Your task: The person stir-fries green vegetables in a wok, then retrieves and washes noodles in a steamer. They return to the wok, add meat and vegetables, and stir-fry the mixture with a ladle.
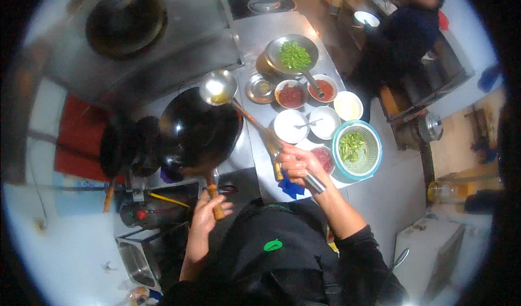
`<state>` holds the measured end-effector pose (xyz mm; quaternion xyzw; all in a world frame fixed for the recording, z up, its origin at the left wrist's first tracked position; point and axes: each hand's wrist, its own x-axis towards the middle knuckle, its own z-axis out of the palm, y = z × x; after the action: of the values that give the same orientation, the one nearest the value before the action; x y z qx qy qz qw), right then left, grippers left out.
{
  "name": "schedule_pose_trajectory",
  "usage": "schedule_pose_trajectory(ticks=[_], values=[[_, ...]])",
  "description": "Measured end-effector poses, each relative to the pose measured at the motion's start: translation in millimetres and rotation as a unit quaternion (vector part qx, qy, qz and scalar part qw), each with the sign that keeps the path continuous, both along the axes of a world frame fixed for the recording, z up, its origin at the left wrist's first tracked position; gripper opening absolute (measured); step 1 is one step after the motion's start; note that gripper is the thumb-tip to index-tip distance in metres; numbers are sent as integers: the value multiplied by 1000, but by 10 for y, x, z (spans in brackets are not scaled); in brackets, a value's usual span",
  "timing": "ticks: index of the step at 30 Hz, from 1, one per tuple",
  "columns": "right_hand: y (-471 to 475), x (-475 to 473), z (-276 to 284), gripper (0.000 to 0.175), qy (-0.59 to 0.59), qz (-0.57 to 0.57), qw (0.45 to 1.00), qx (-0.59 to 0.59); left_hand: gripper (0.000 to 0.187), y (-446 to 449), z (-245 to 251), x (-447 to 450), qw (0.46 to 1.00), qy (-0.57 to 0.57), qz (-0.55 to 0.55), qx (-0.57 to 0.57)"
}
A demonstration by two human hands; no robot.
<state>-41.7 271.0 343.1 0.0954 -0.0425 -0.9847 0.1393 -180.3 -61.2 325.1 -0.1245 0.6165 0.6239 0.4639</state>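
My right hand (299,163) grips the handle of a steel ladle (218,87). A little yellowish liquid lies in its bowl, which is above the right rim of a dark wok (199,131). My left hand (209,212) is at the wok's wooden handle (216,202), with some fingers spread; whether it grips the handle is not clear. Beside the wok, a steel table (285,25) bears a metal pan of chopped greens (295,55), two bowls of red sauce or paste (290,96), bowls of white contents (291,126) and a teal-rimmed basket (357,123) with cut green vegetables.
Partly hidden by my right arm is a bowl of raw-looking red meat (322,159). Blue cloth (291,188) lies at the near table edge. A person in dark clothes (411,37) stands at the upper right near a white bowl (366,19). More dark woks (126,23) are at left.
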Motion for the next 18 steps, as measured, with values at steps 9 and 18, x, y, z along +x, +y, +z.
schedule_pose_trajectory(ticks=[9,18], values=[[-1258,-436,9,43,-67,58,856,509,39,-1179,-84,-529,987,-78,43,136],[-1828,-436,-460,67,15,57,377,924,62,-1018,-1972,-925,815,446,-283,-240]])
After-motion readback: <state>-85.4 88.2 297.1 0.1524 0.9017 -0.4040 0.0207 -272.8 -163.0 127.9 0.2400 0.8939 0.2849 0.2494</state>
